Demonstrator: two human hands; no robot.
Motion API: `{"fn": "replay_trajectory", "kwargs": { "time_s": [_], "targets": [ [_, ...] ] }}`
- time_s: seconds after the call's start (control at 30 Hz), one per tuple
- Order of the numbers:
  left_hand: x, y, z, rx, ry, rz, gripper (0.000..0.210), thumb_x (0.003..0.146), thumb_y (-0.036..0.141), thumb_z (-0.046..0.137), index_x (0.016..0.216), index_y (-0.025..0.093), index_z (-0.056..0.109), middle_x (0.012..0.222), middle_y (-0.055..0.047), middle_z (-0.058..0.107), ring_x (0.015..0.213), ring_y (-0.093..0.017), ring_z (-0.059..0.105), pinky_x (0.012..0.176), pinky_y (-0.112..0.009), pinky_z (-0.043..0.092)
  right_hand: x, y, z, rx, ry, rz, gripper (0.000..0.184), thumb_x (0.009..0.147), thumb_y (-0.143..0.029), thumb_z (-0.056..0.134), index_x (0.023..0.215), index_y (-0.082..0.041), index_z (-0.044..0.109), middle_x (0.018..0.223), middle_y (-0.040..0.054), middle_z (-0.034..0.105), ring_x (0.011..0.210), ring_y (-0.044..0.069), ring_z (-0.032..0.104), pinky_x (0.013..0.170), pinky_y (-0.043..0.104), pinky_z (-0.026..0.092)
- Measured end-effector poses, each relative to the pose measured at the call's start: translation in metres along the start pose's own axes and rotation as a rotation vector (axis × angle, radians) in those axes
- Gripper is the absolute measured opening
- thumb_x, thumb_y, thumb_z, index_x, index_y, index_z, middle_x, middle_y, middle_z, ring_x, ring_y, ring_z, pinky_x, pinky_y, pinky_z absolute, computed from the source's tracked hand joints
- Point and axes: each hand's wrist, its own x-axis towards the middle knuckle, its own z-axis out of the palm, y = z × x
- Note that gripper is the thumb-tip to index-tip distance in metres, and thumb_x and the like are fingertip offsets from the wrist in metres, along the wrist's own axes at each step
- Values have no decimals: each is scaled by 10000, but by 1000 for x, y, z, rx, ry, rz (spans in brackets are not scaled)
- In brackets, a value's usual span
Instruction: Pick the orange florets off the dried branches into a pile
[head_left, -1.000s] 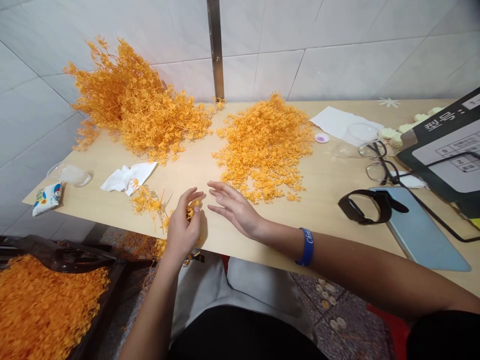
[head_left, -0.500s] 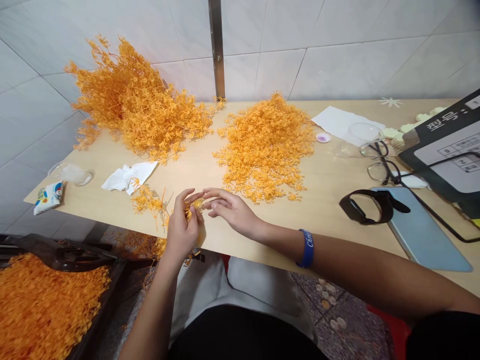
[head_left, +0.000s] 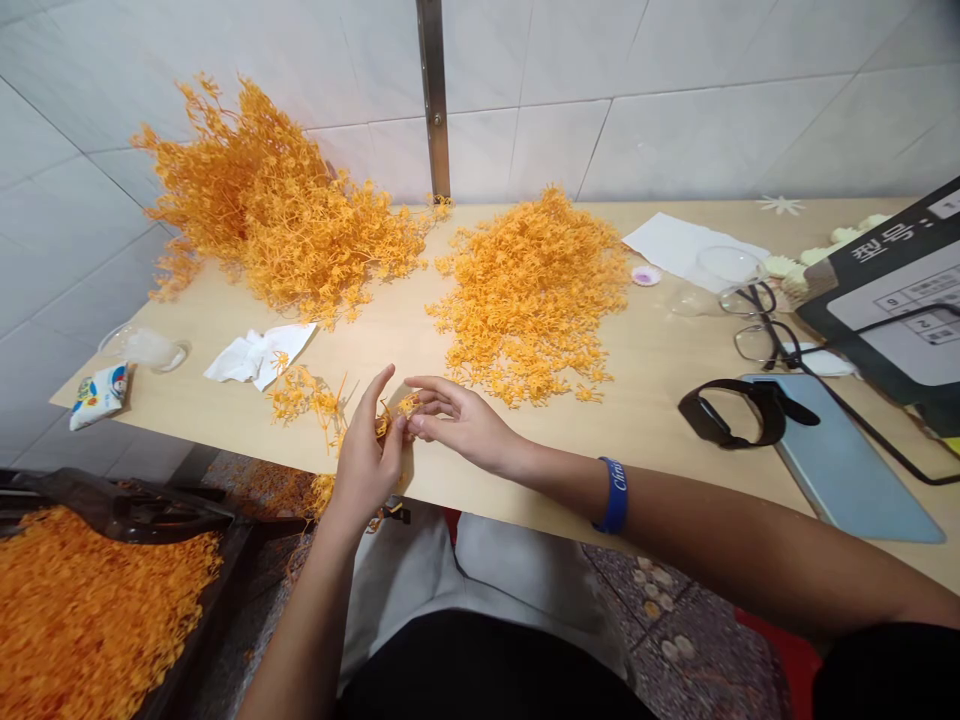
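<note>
Near the table's front edge, my left hand is closed on an orange artificial flower sprig, thumb pressed against its stems. My right hand, with a blue wristband, meets it from the right, thumb and fingers pinching the sprig's small flower head. A loose bunch of orange sprigs pokes out to the left of my left hand. Beyond my hands lies a flat pile of orange flower pieces. A tall heap of branching orange stems leans against the wall at the back left.
A crumpled tissue, a plastic cup and a small packet lie on the left. Glasses, a black watch, a blue phone and a box occupy the right. More orange pieces fill a container below left.
My right fingers have come in from above and now pinch at the sprig's head. My left index finger has lifted and straightened. The piles have stayed put.
</note>
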Motion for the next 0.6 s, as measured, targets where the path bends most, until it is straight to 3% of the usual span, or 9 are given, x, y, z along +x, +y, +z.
{"fn": "replay_trajectory", "kwargs": {
  "time_s": [0.1, 0.2, 0.27, 0.37, 0.6],
  "targets": [
    [0, 2, -2, -13, -40, -31, 507, 960, 273, 491, 1454, 213, 392, 1490, -110, 454, 1316, -232, 504, 1050, -359, 460, 0, -4, 0, 13, -49, -24, 184, 768, -251, 688, 927, -188, 621, 906, 31, 643, 820, 139, 616, 741, 294, 513],
    [1, 4, -3, -44, -93, -92, 442, 942, 279, 513, 1378, 213, 489, 1352, -105, 582, 1004, -187, 667, 874, -311, 538, -1, -5, 0, 46, -60, -24, 119, 788, -262, 659, 808, -185, 570, 746, -11, 607, 703, 119, 586, 683, 282, 484],
    [2, 4, -2, -36, -97, -104, 366, 925, 258, 518, 1283, 199, 572, 1219, -85, 661, 893, -167, 676, 826, -293, 539, -1, -4, -1, 45, -42, -17, 100, 796, -250, 636, 820, -187, 563, 717, -26, 591, 669, 112, 580, 660, 275, 475],
    [3, 3, -2, 12, -71, -75, 266, 896, 226, 524, 1121, 179, 657, 1072, -62, 713, 908, -175, 668, 815, -275, 524, -2, -2, -2, 28, -17, 11, 97, 807, -245, 613, 866, -192, 558, 739, -33, 589, 642, 102, 591, 647, 271, 478],
    [3, 7, -3, 5, -72, -43, 193, 917, 237, 516, 964, 174, 693, 925, -33, 727, 844, -153, 664, 764, -239, 496, -1, 1, -2, 32, 55, 27, 148, 829, -303, 617, 901, -199, 541, 726, -40, 577, 613, 103, 611, 623, 267, 482]
  ]
}}
